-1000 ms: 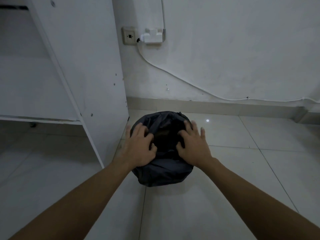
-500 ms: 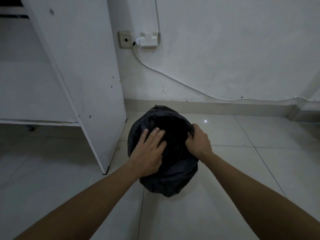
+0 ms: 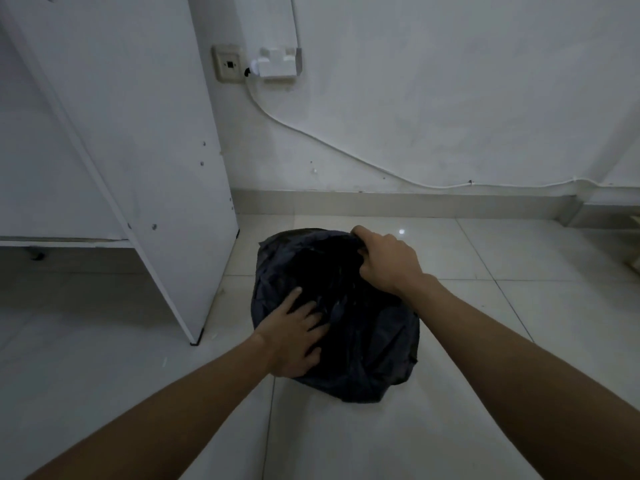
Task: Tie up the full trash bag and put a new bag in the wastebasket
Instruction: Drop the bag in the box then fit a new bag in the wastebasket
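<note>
Black trash bag [image 3: 369, 351] — in right grip [image 3: 389, 265]

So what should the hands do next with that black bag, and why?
Probably the left hand should curl and grab the near edge of the black bag. The right hand grips plastic at the far rim, but the left only lies flat, fingers spread, and the bag's mouth looks open, untied.

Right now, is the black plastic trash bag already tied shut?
No, the black plastic trash bag gapes open, its rim gripped by the right hand.
</note>
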Demonstrator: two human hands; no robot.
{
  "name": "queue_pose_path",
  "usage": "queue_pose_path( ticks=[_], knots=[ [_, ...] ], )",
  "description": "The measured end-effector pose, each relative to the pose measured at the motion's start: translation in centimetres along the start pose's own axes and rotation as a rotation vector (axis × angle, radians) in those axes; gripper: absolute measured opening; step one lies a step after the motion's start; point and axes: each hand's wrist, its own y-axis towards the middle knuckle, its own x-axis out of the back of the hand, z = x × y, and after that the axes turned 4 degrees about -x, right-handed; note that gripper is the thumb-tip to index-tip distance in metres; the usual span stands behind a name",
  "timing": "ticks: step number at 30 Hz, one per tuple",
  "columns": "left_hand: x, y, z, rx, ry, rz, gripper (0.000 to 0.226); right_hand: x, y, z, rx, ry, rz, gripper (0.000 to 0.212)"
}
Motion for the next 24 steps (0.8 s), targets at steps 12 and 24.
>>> queue_pose_path(
  ticks=[12,24],
  knots=[
    [-1.9,-1.0,-0.3,-0.11,-0.052,0.009,0.064,-1.3,-1.5,0.7,-0.178,0.308,-0.156,0.074],
    [3.3,1.3,-2.4,-0.063,-0.625,-0.342,0.052,-4.1,-5.0,1.3,-0.324,0.543,-0.037,0.059]
  ],
)
